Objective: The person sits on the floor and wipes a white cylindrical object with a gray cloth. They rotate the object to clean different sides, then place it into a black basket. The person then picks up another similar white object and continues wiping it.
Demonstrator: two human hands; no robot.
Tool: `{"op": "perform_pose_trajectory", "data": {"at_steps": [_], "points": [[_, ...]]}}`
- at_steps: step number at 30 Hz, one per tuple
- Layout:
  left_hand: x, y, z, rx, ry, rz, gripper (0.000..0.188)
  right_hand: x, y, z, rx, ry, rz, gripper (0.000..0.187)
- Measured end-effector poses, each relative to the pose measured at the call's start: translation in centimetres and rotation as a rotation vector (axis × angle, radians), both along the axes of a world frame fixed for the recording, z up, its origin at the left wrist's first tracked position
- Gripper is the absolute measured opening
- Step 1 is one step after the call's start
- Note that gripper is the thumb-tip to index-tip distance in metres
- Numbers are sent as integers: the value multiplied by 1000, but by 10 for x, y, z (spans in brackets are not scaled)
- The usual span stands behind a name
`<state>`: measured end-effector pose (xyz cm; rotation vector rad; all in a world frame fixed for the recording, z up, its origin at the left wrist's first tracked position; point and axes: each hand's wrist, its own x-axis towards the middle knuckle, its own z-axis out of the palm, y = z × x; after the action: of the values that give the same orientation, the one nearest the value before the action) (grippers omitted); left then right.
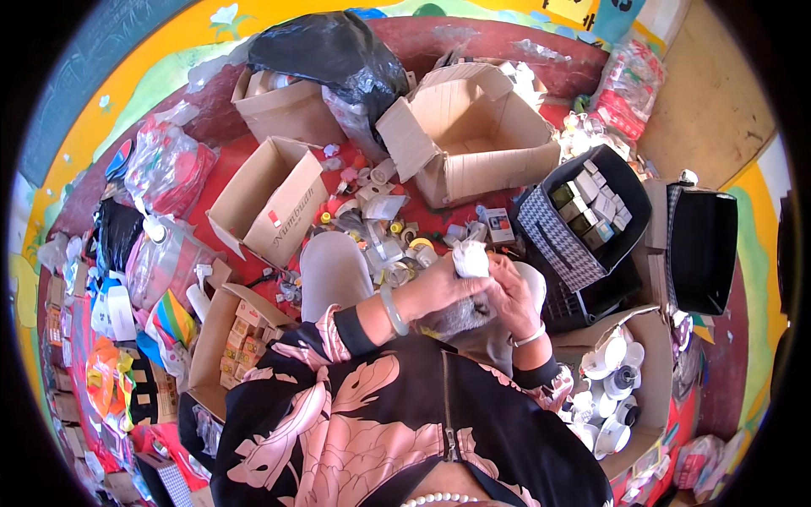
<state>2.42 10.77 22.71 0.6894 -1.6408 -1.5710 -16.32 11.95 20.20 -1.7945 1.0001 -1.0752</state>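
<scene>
In front of my knees, both hands are brought together around a small white object (470, 258); its exact kind is unclear, with a rounded, bunched shape. My left hand (441, 286) is closed around its lower part. From the other side, the bent fingers of my right hand (512, 294) press close against it, and their tips are partly hidden. Just below the hands, a grey fuzzy item (460, 316) lies in my lap. Beyond my knees is a pile of small loose parts (384, 241), in clear plastic, white and yellow.
A large open cardboard box (498, 165) and a narrower one (269, 198) stand ahead. To the right, a dark fabric bin (553, 241) holds small cartons. Boxes beside me contain small orange packs (243, 342) at left and white lamp-like pieces (610, 384) at right.
</scene>
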Motion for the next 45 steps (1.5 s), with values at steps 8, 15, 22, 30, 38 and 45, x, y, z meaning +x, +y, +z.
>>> {"op": "perform_pose_trajectory", "data": {"at_steps": [8, 15, 22, 30, 38, 45], "points": [[4, -3, -15, 510, 688, 507, 21, 47, 21, 19, 169, -188, -321, 22], [4, -1, -28, 413, 588, 547, 30, 38, 16, 4, 342, -638, -142, 9], [26, -4, -22, -314, -375, 657, 46, -30, 0, 38, 375, -870, -141, 10], [17, 13, 15, -683, -697, 464, 40, 13, 10, 72, 126, -644, -346, 36], [21, 28, 11, -438, -531, 256, 27, 17, 16, 68, 61, -237, 327, 42], [22, 30, 20, -510, -549, 170, 31, 12, 20, 90, -166, 294, 218, 42]]}}
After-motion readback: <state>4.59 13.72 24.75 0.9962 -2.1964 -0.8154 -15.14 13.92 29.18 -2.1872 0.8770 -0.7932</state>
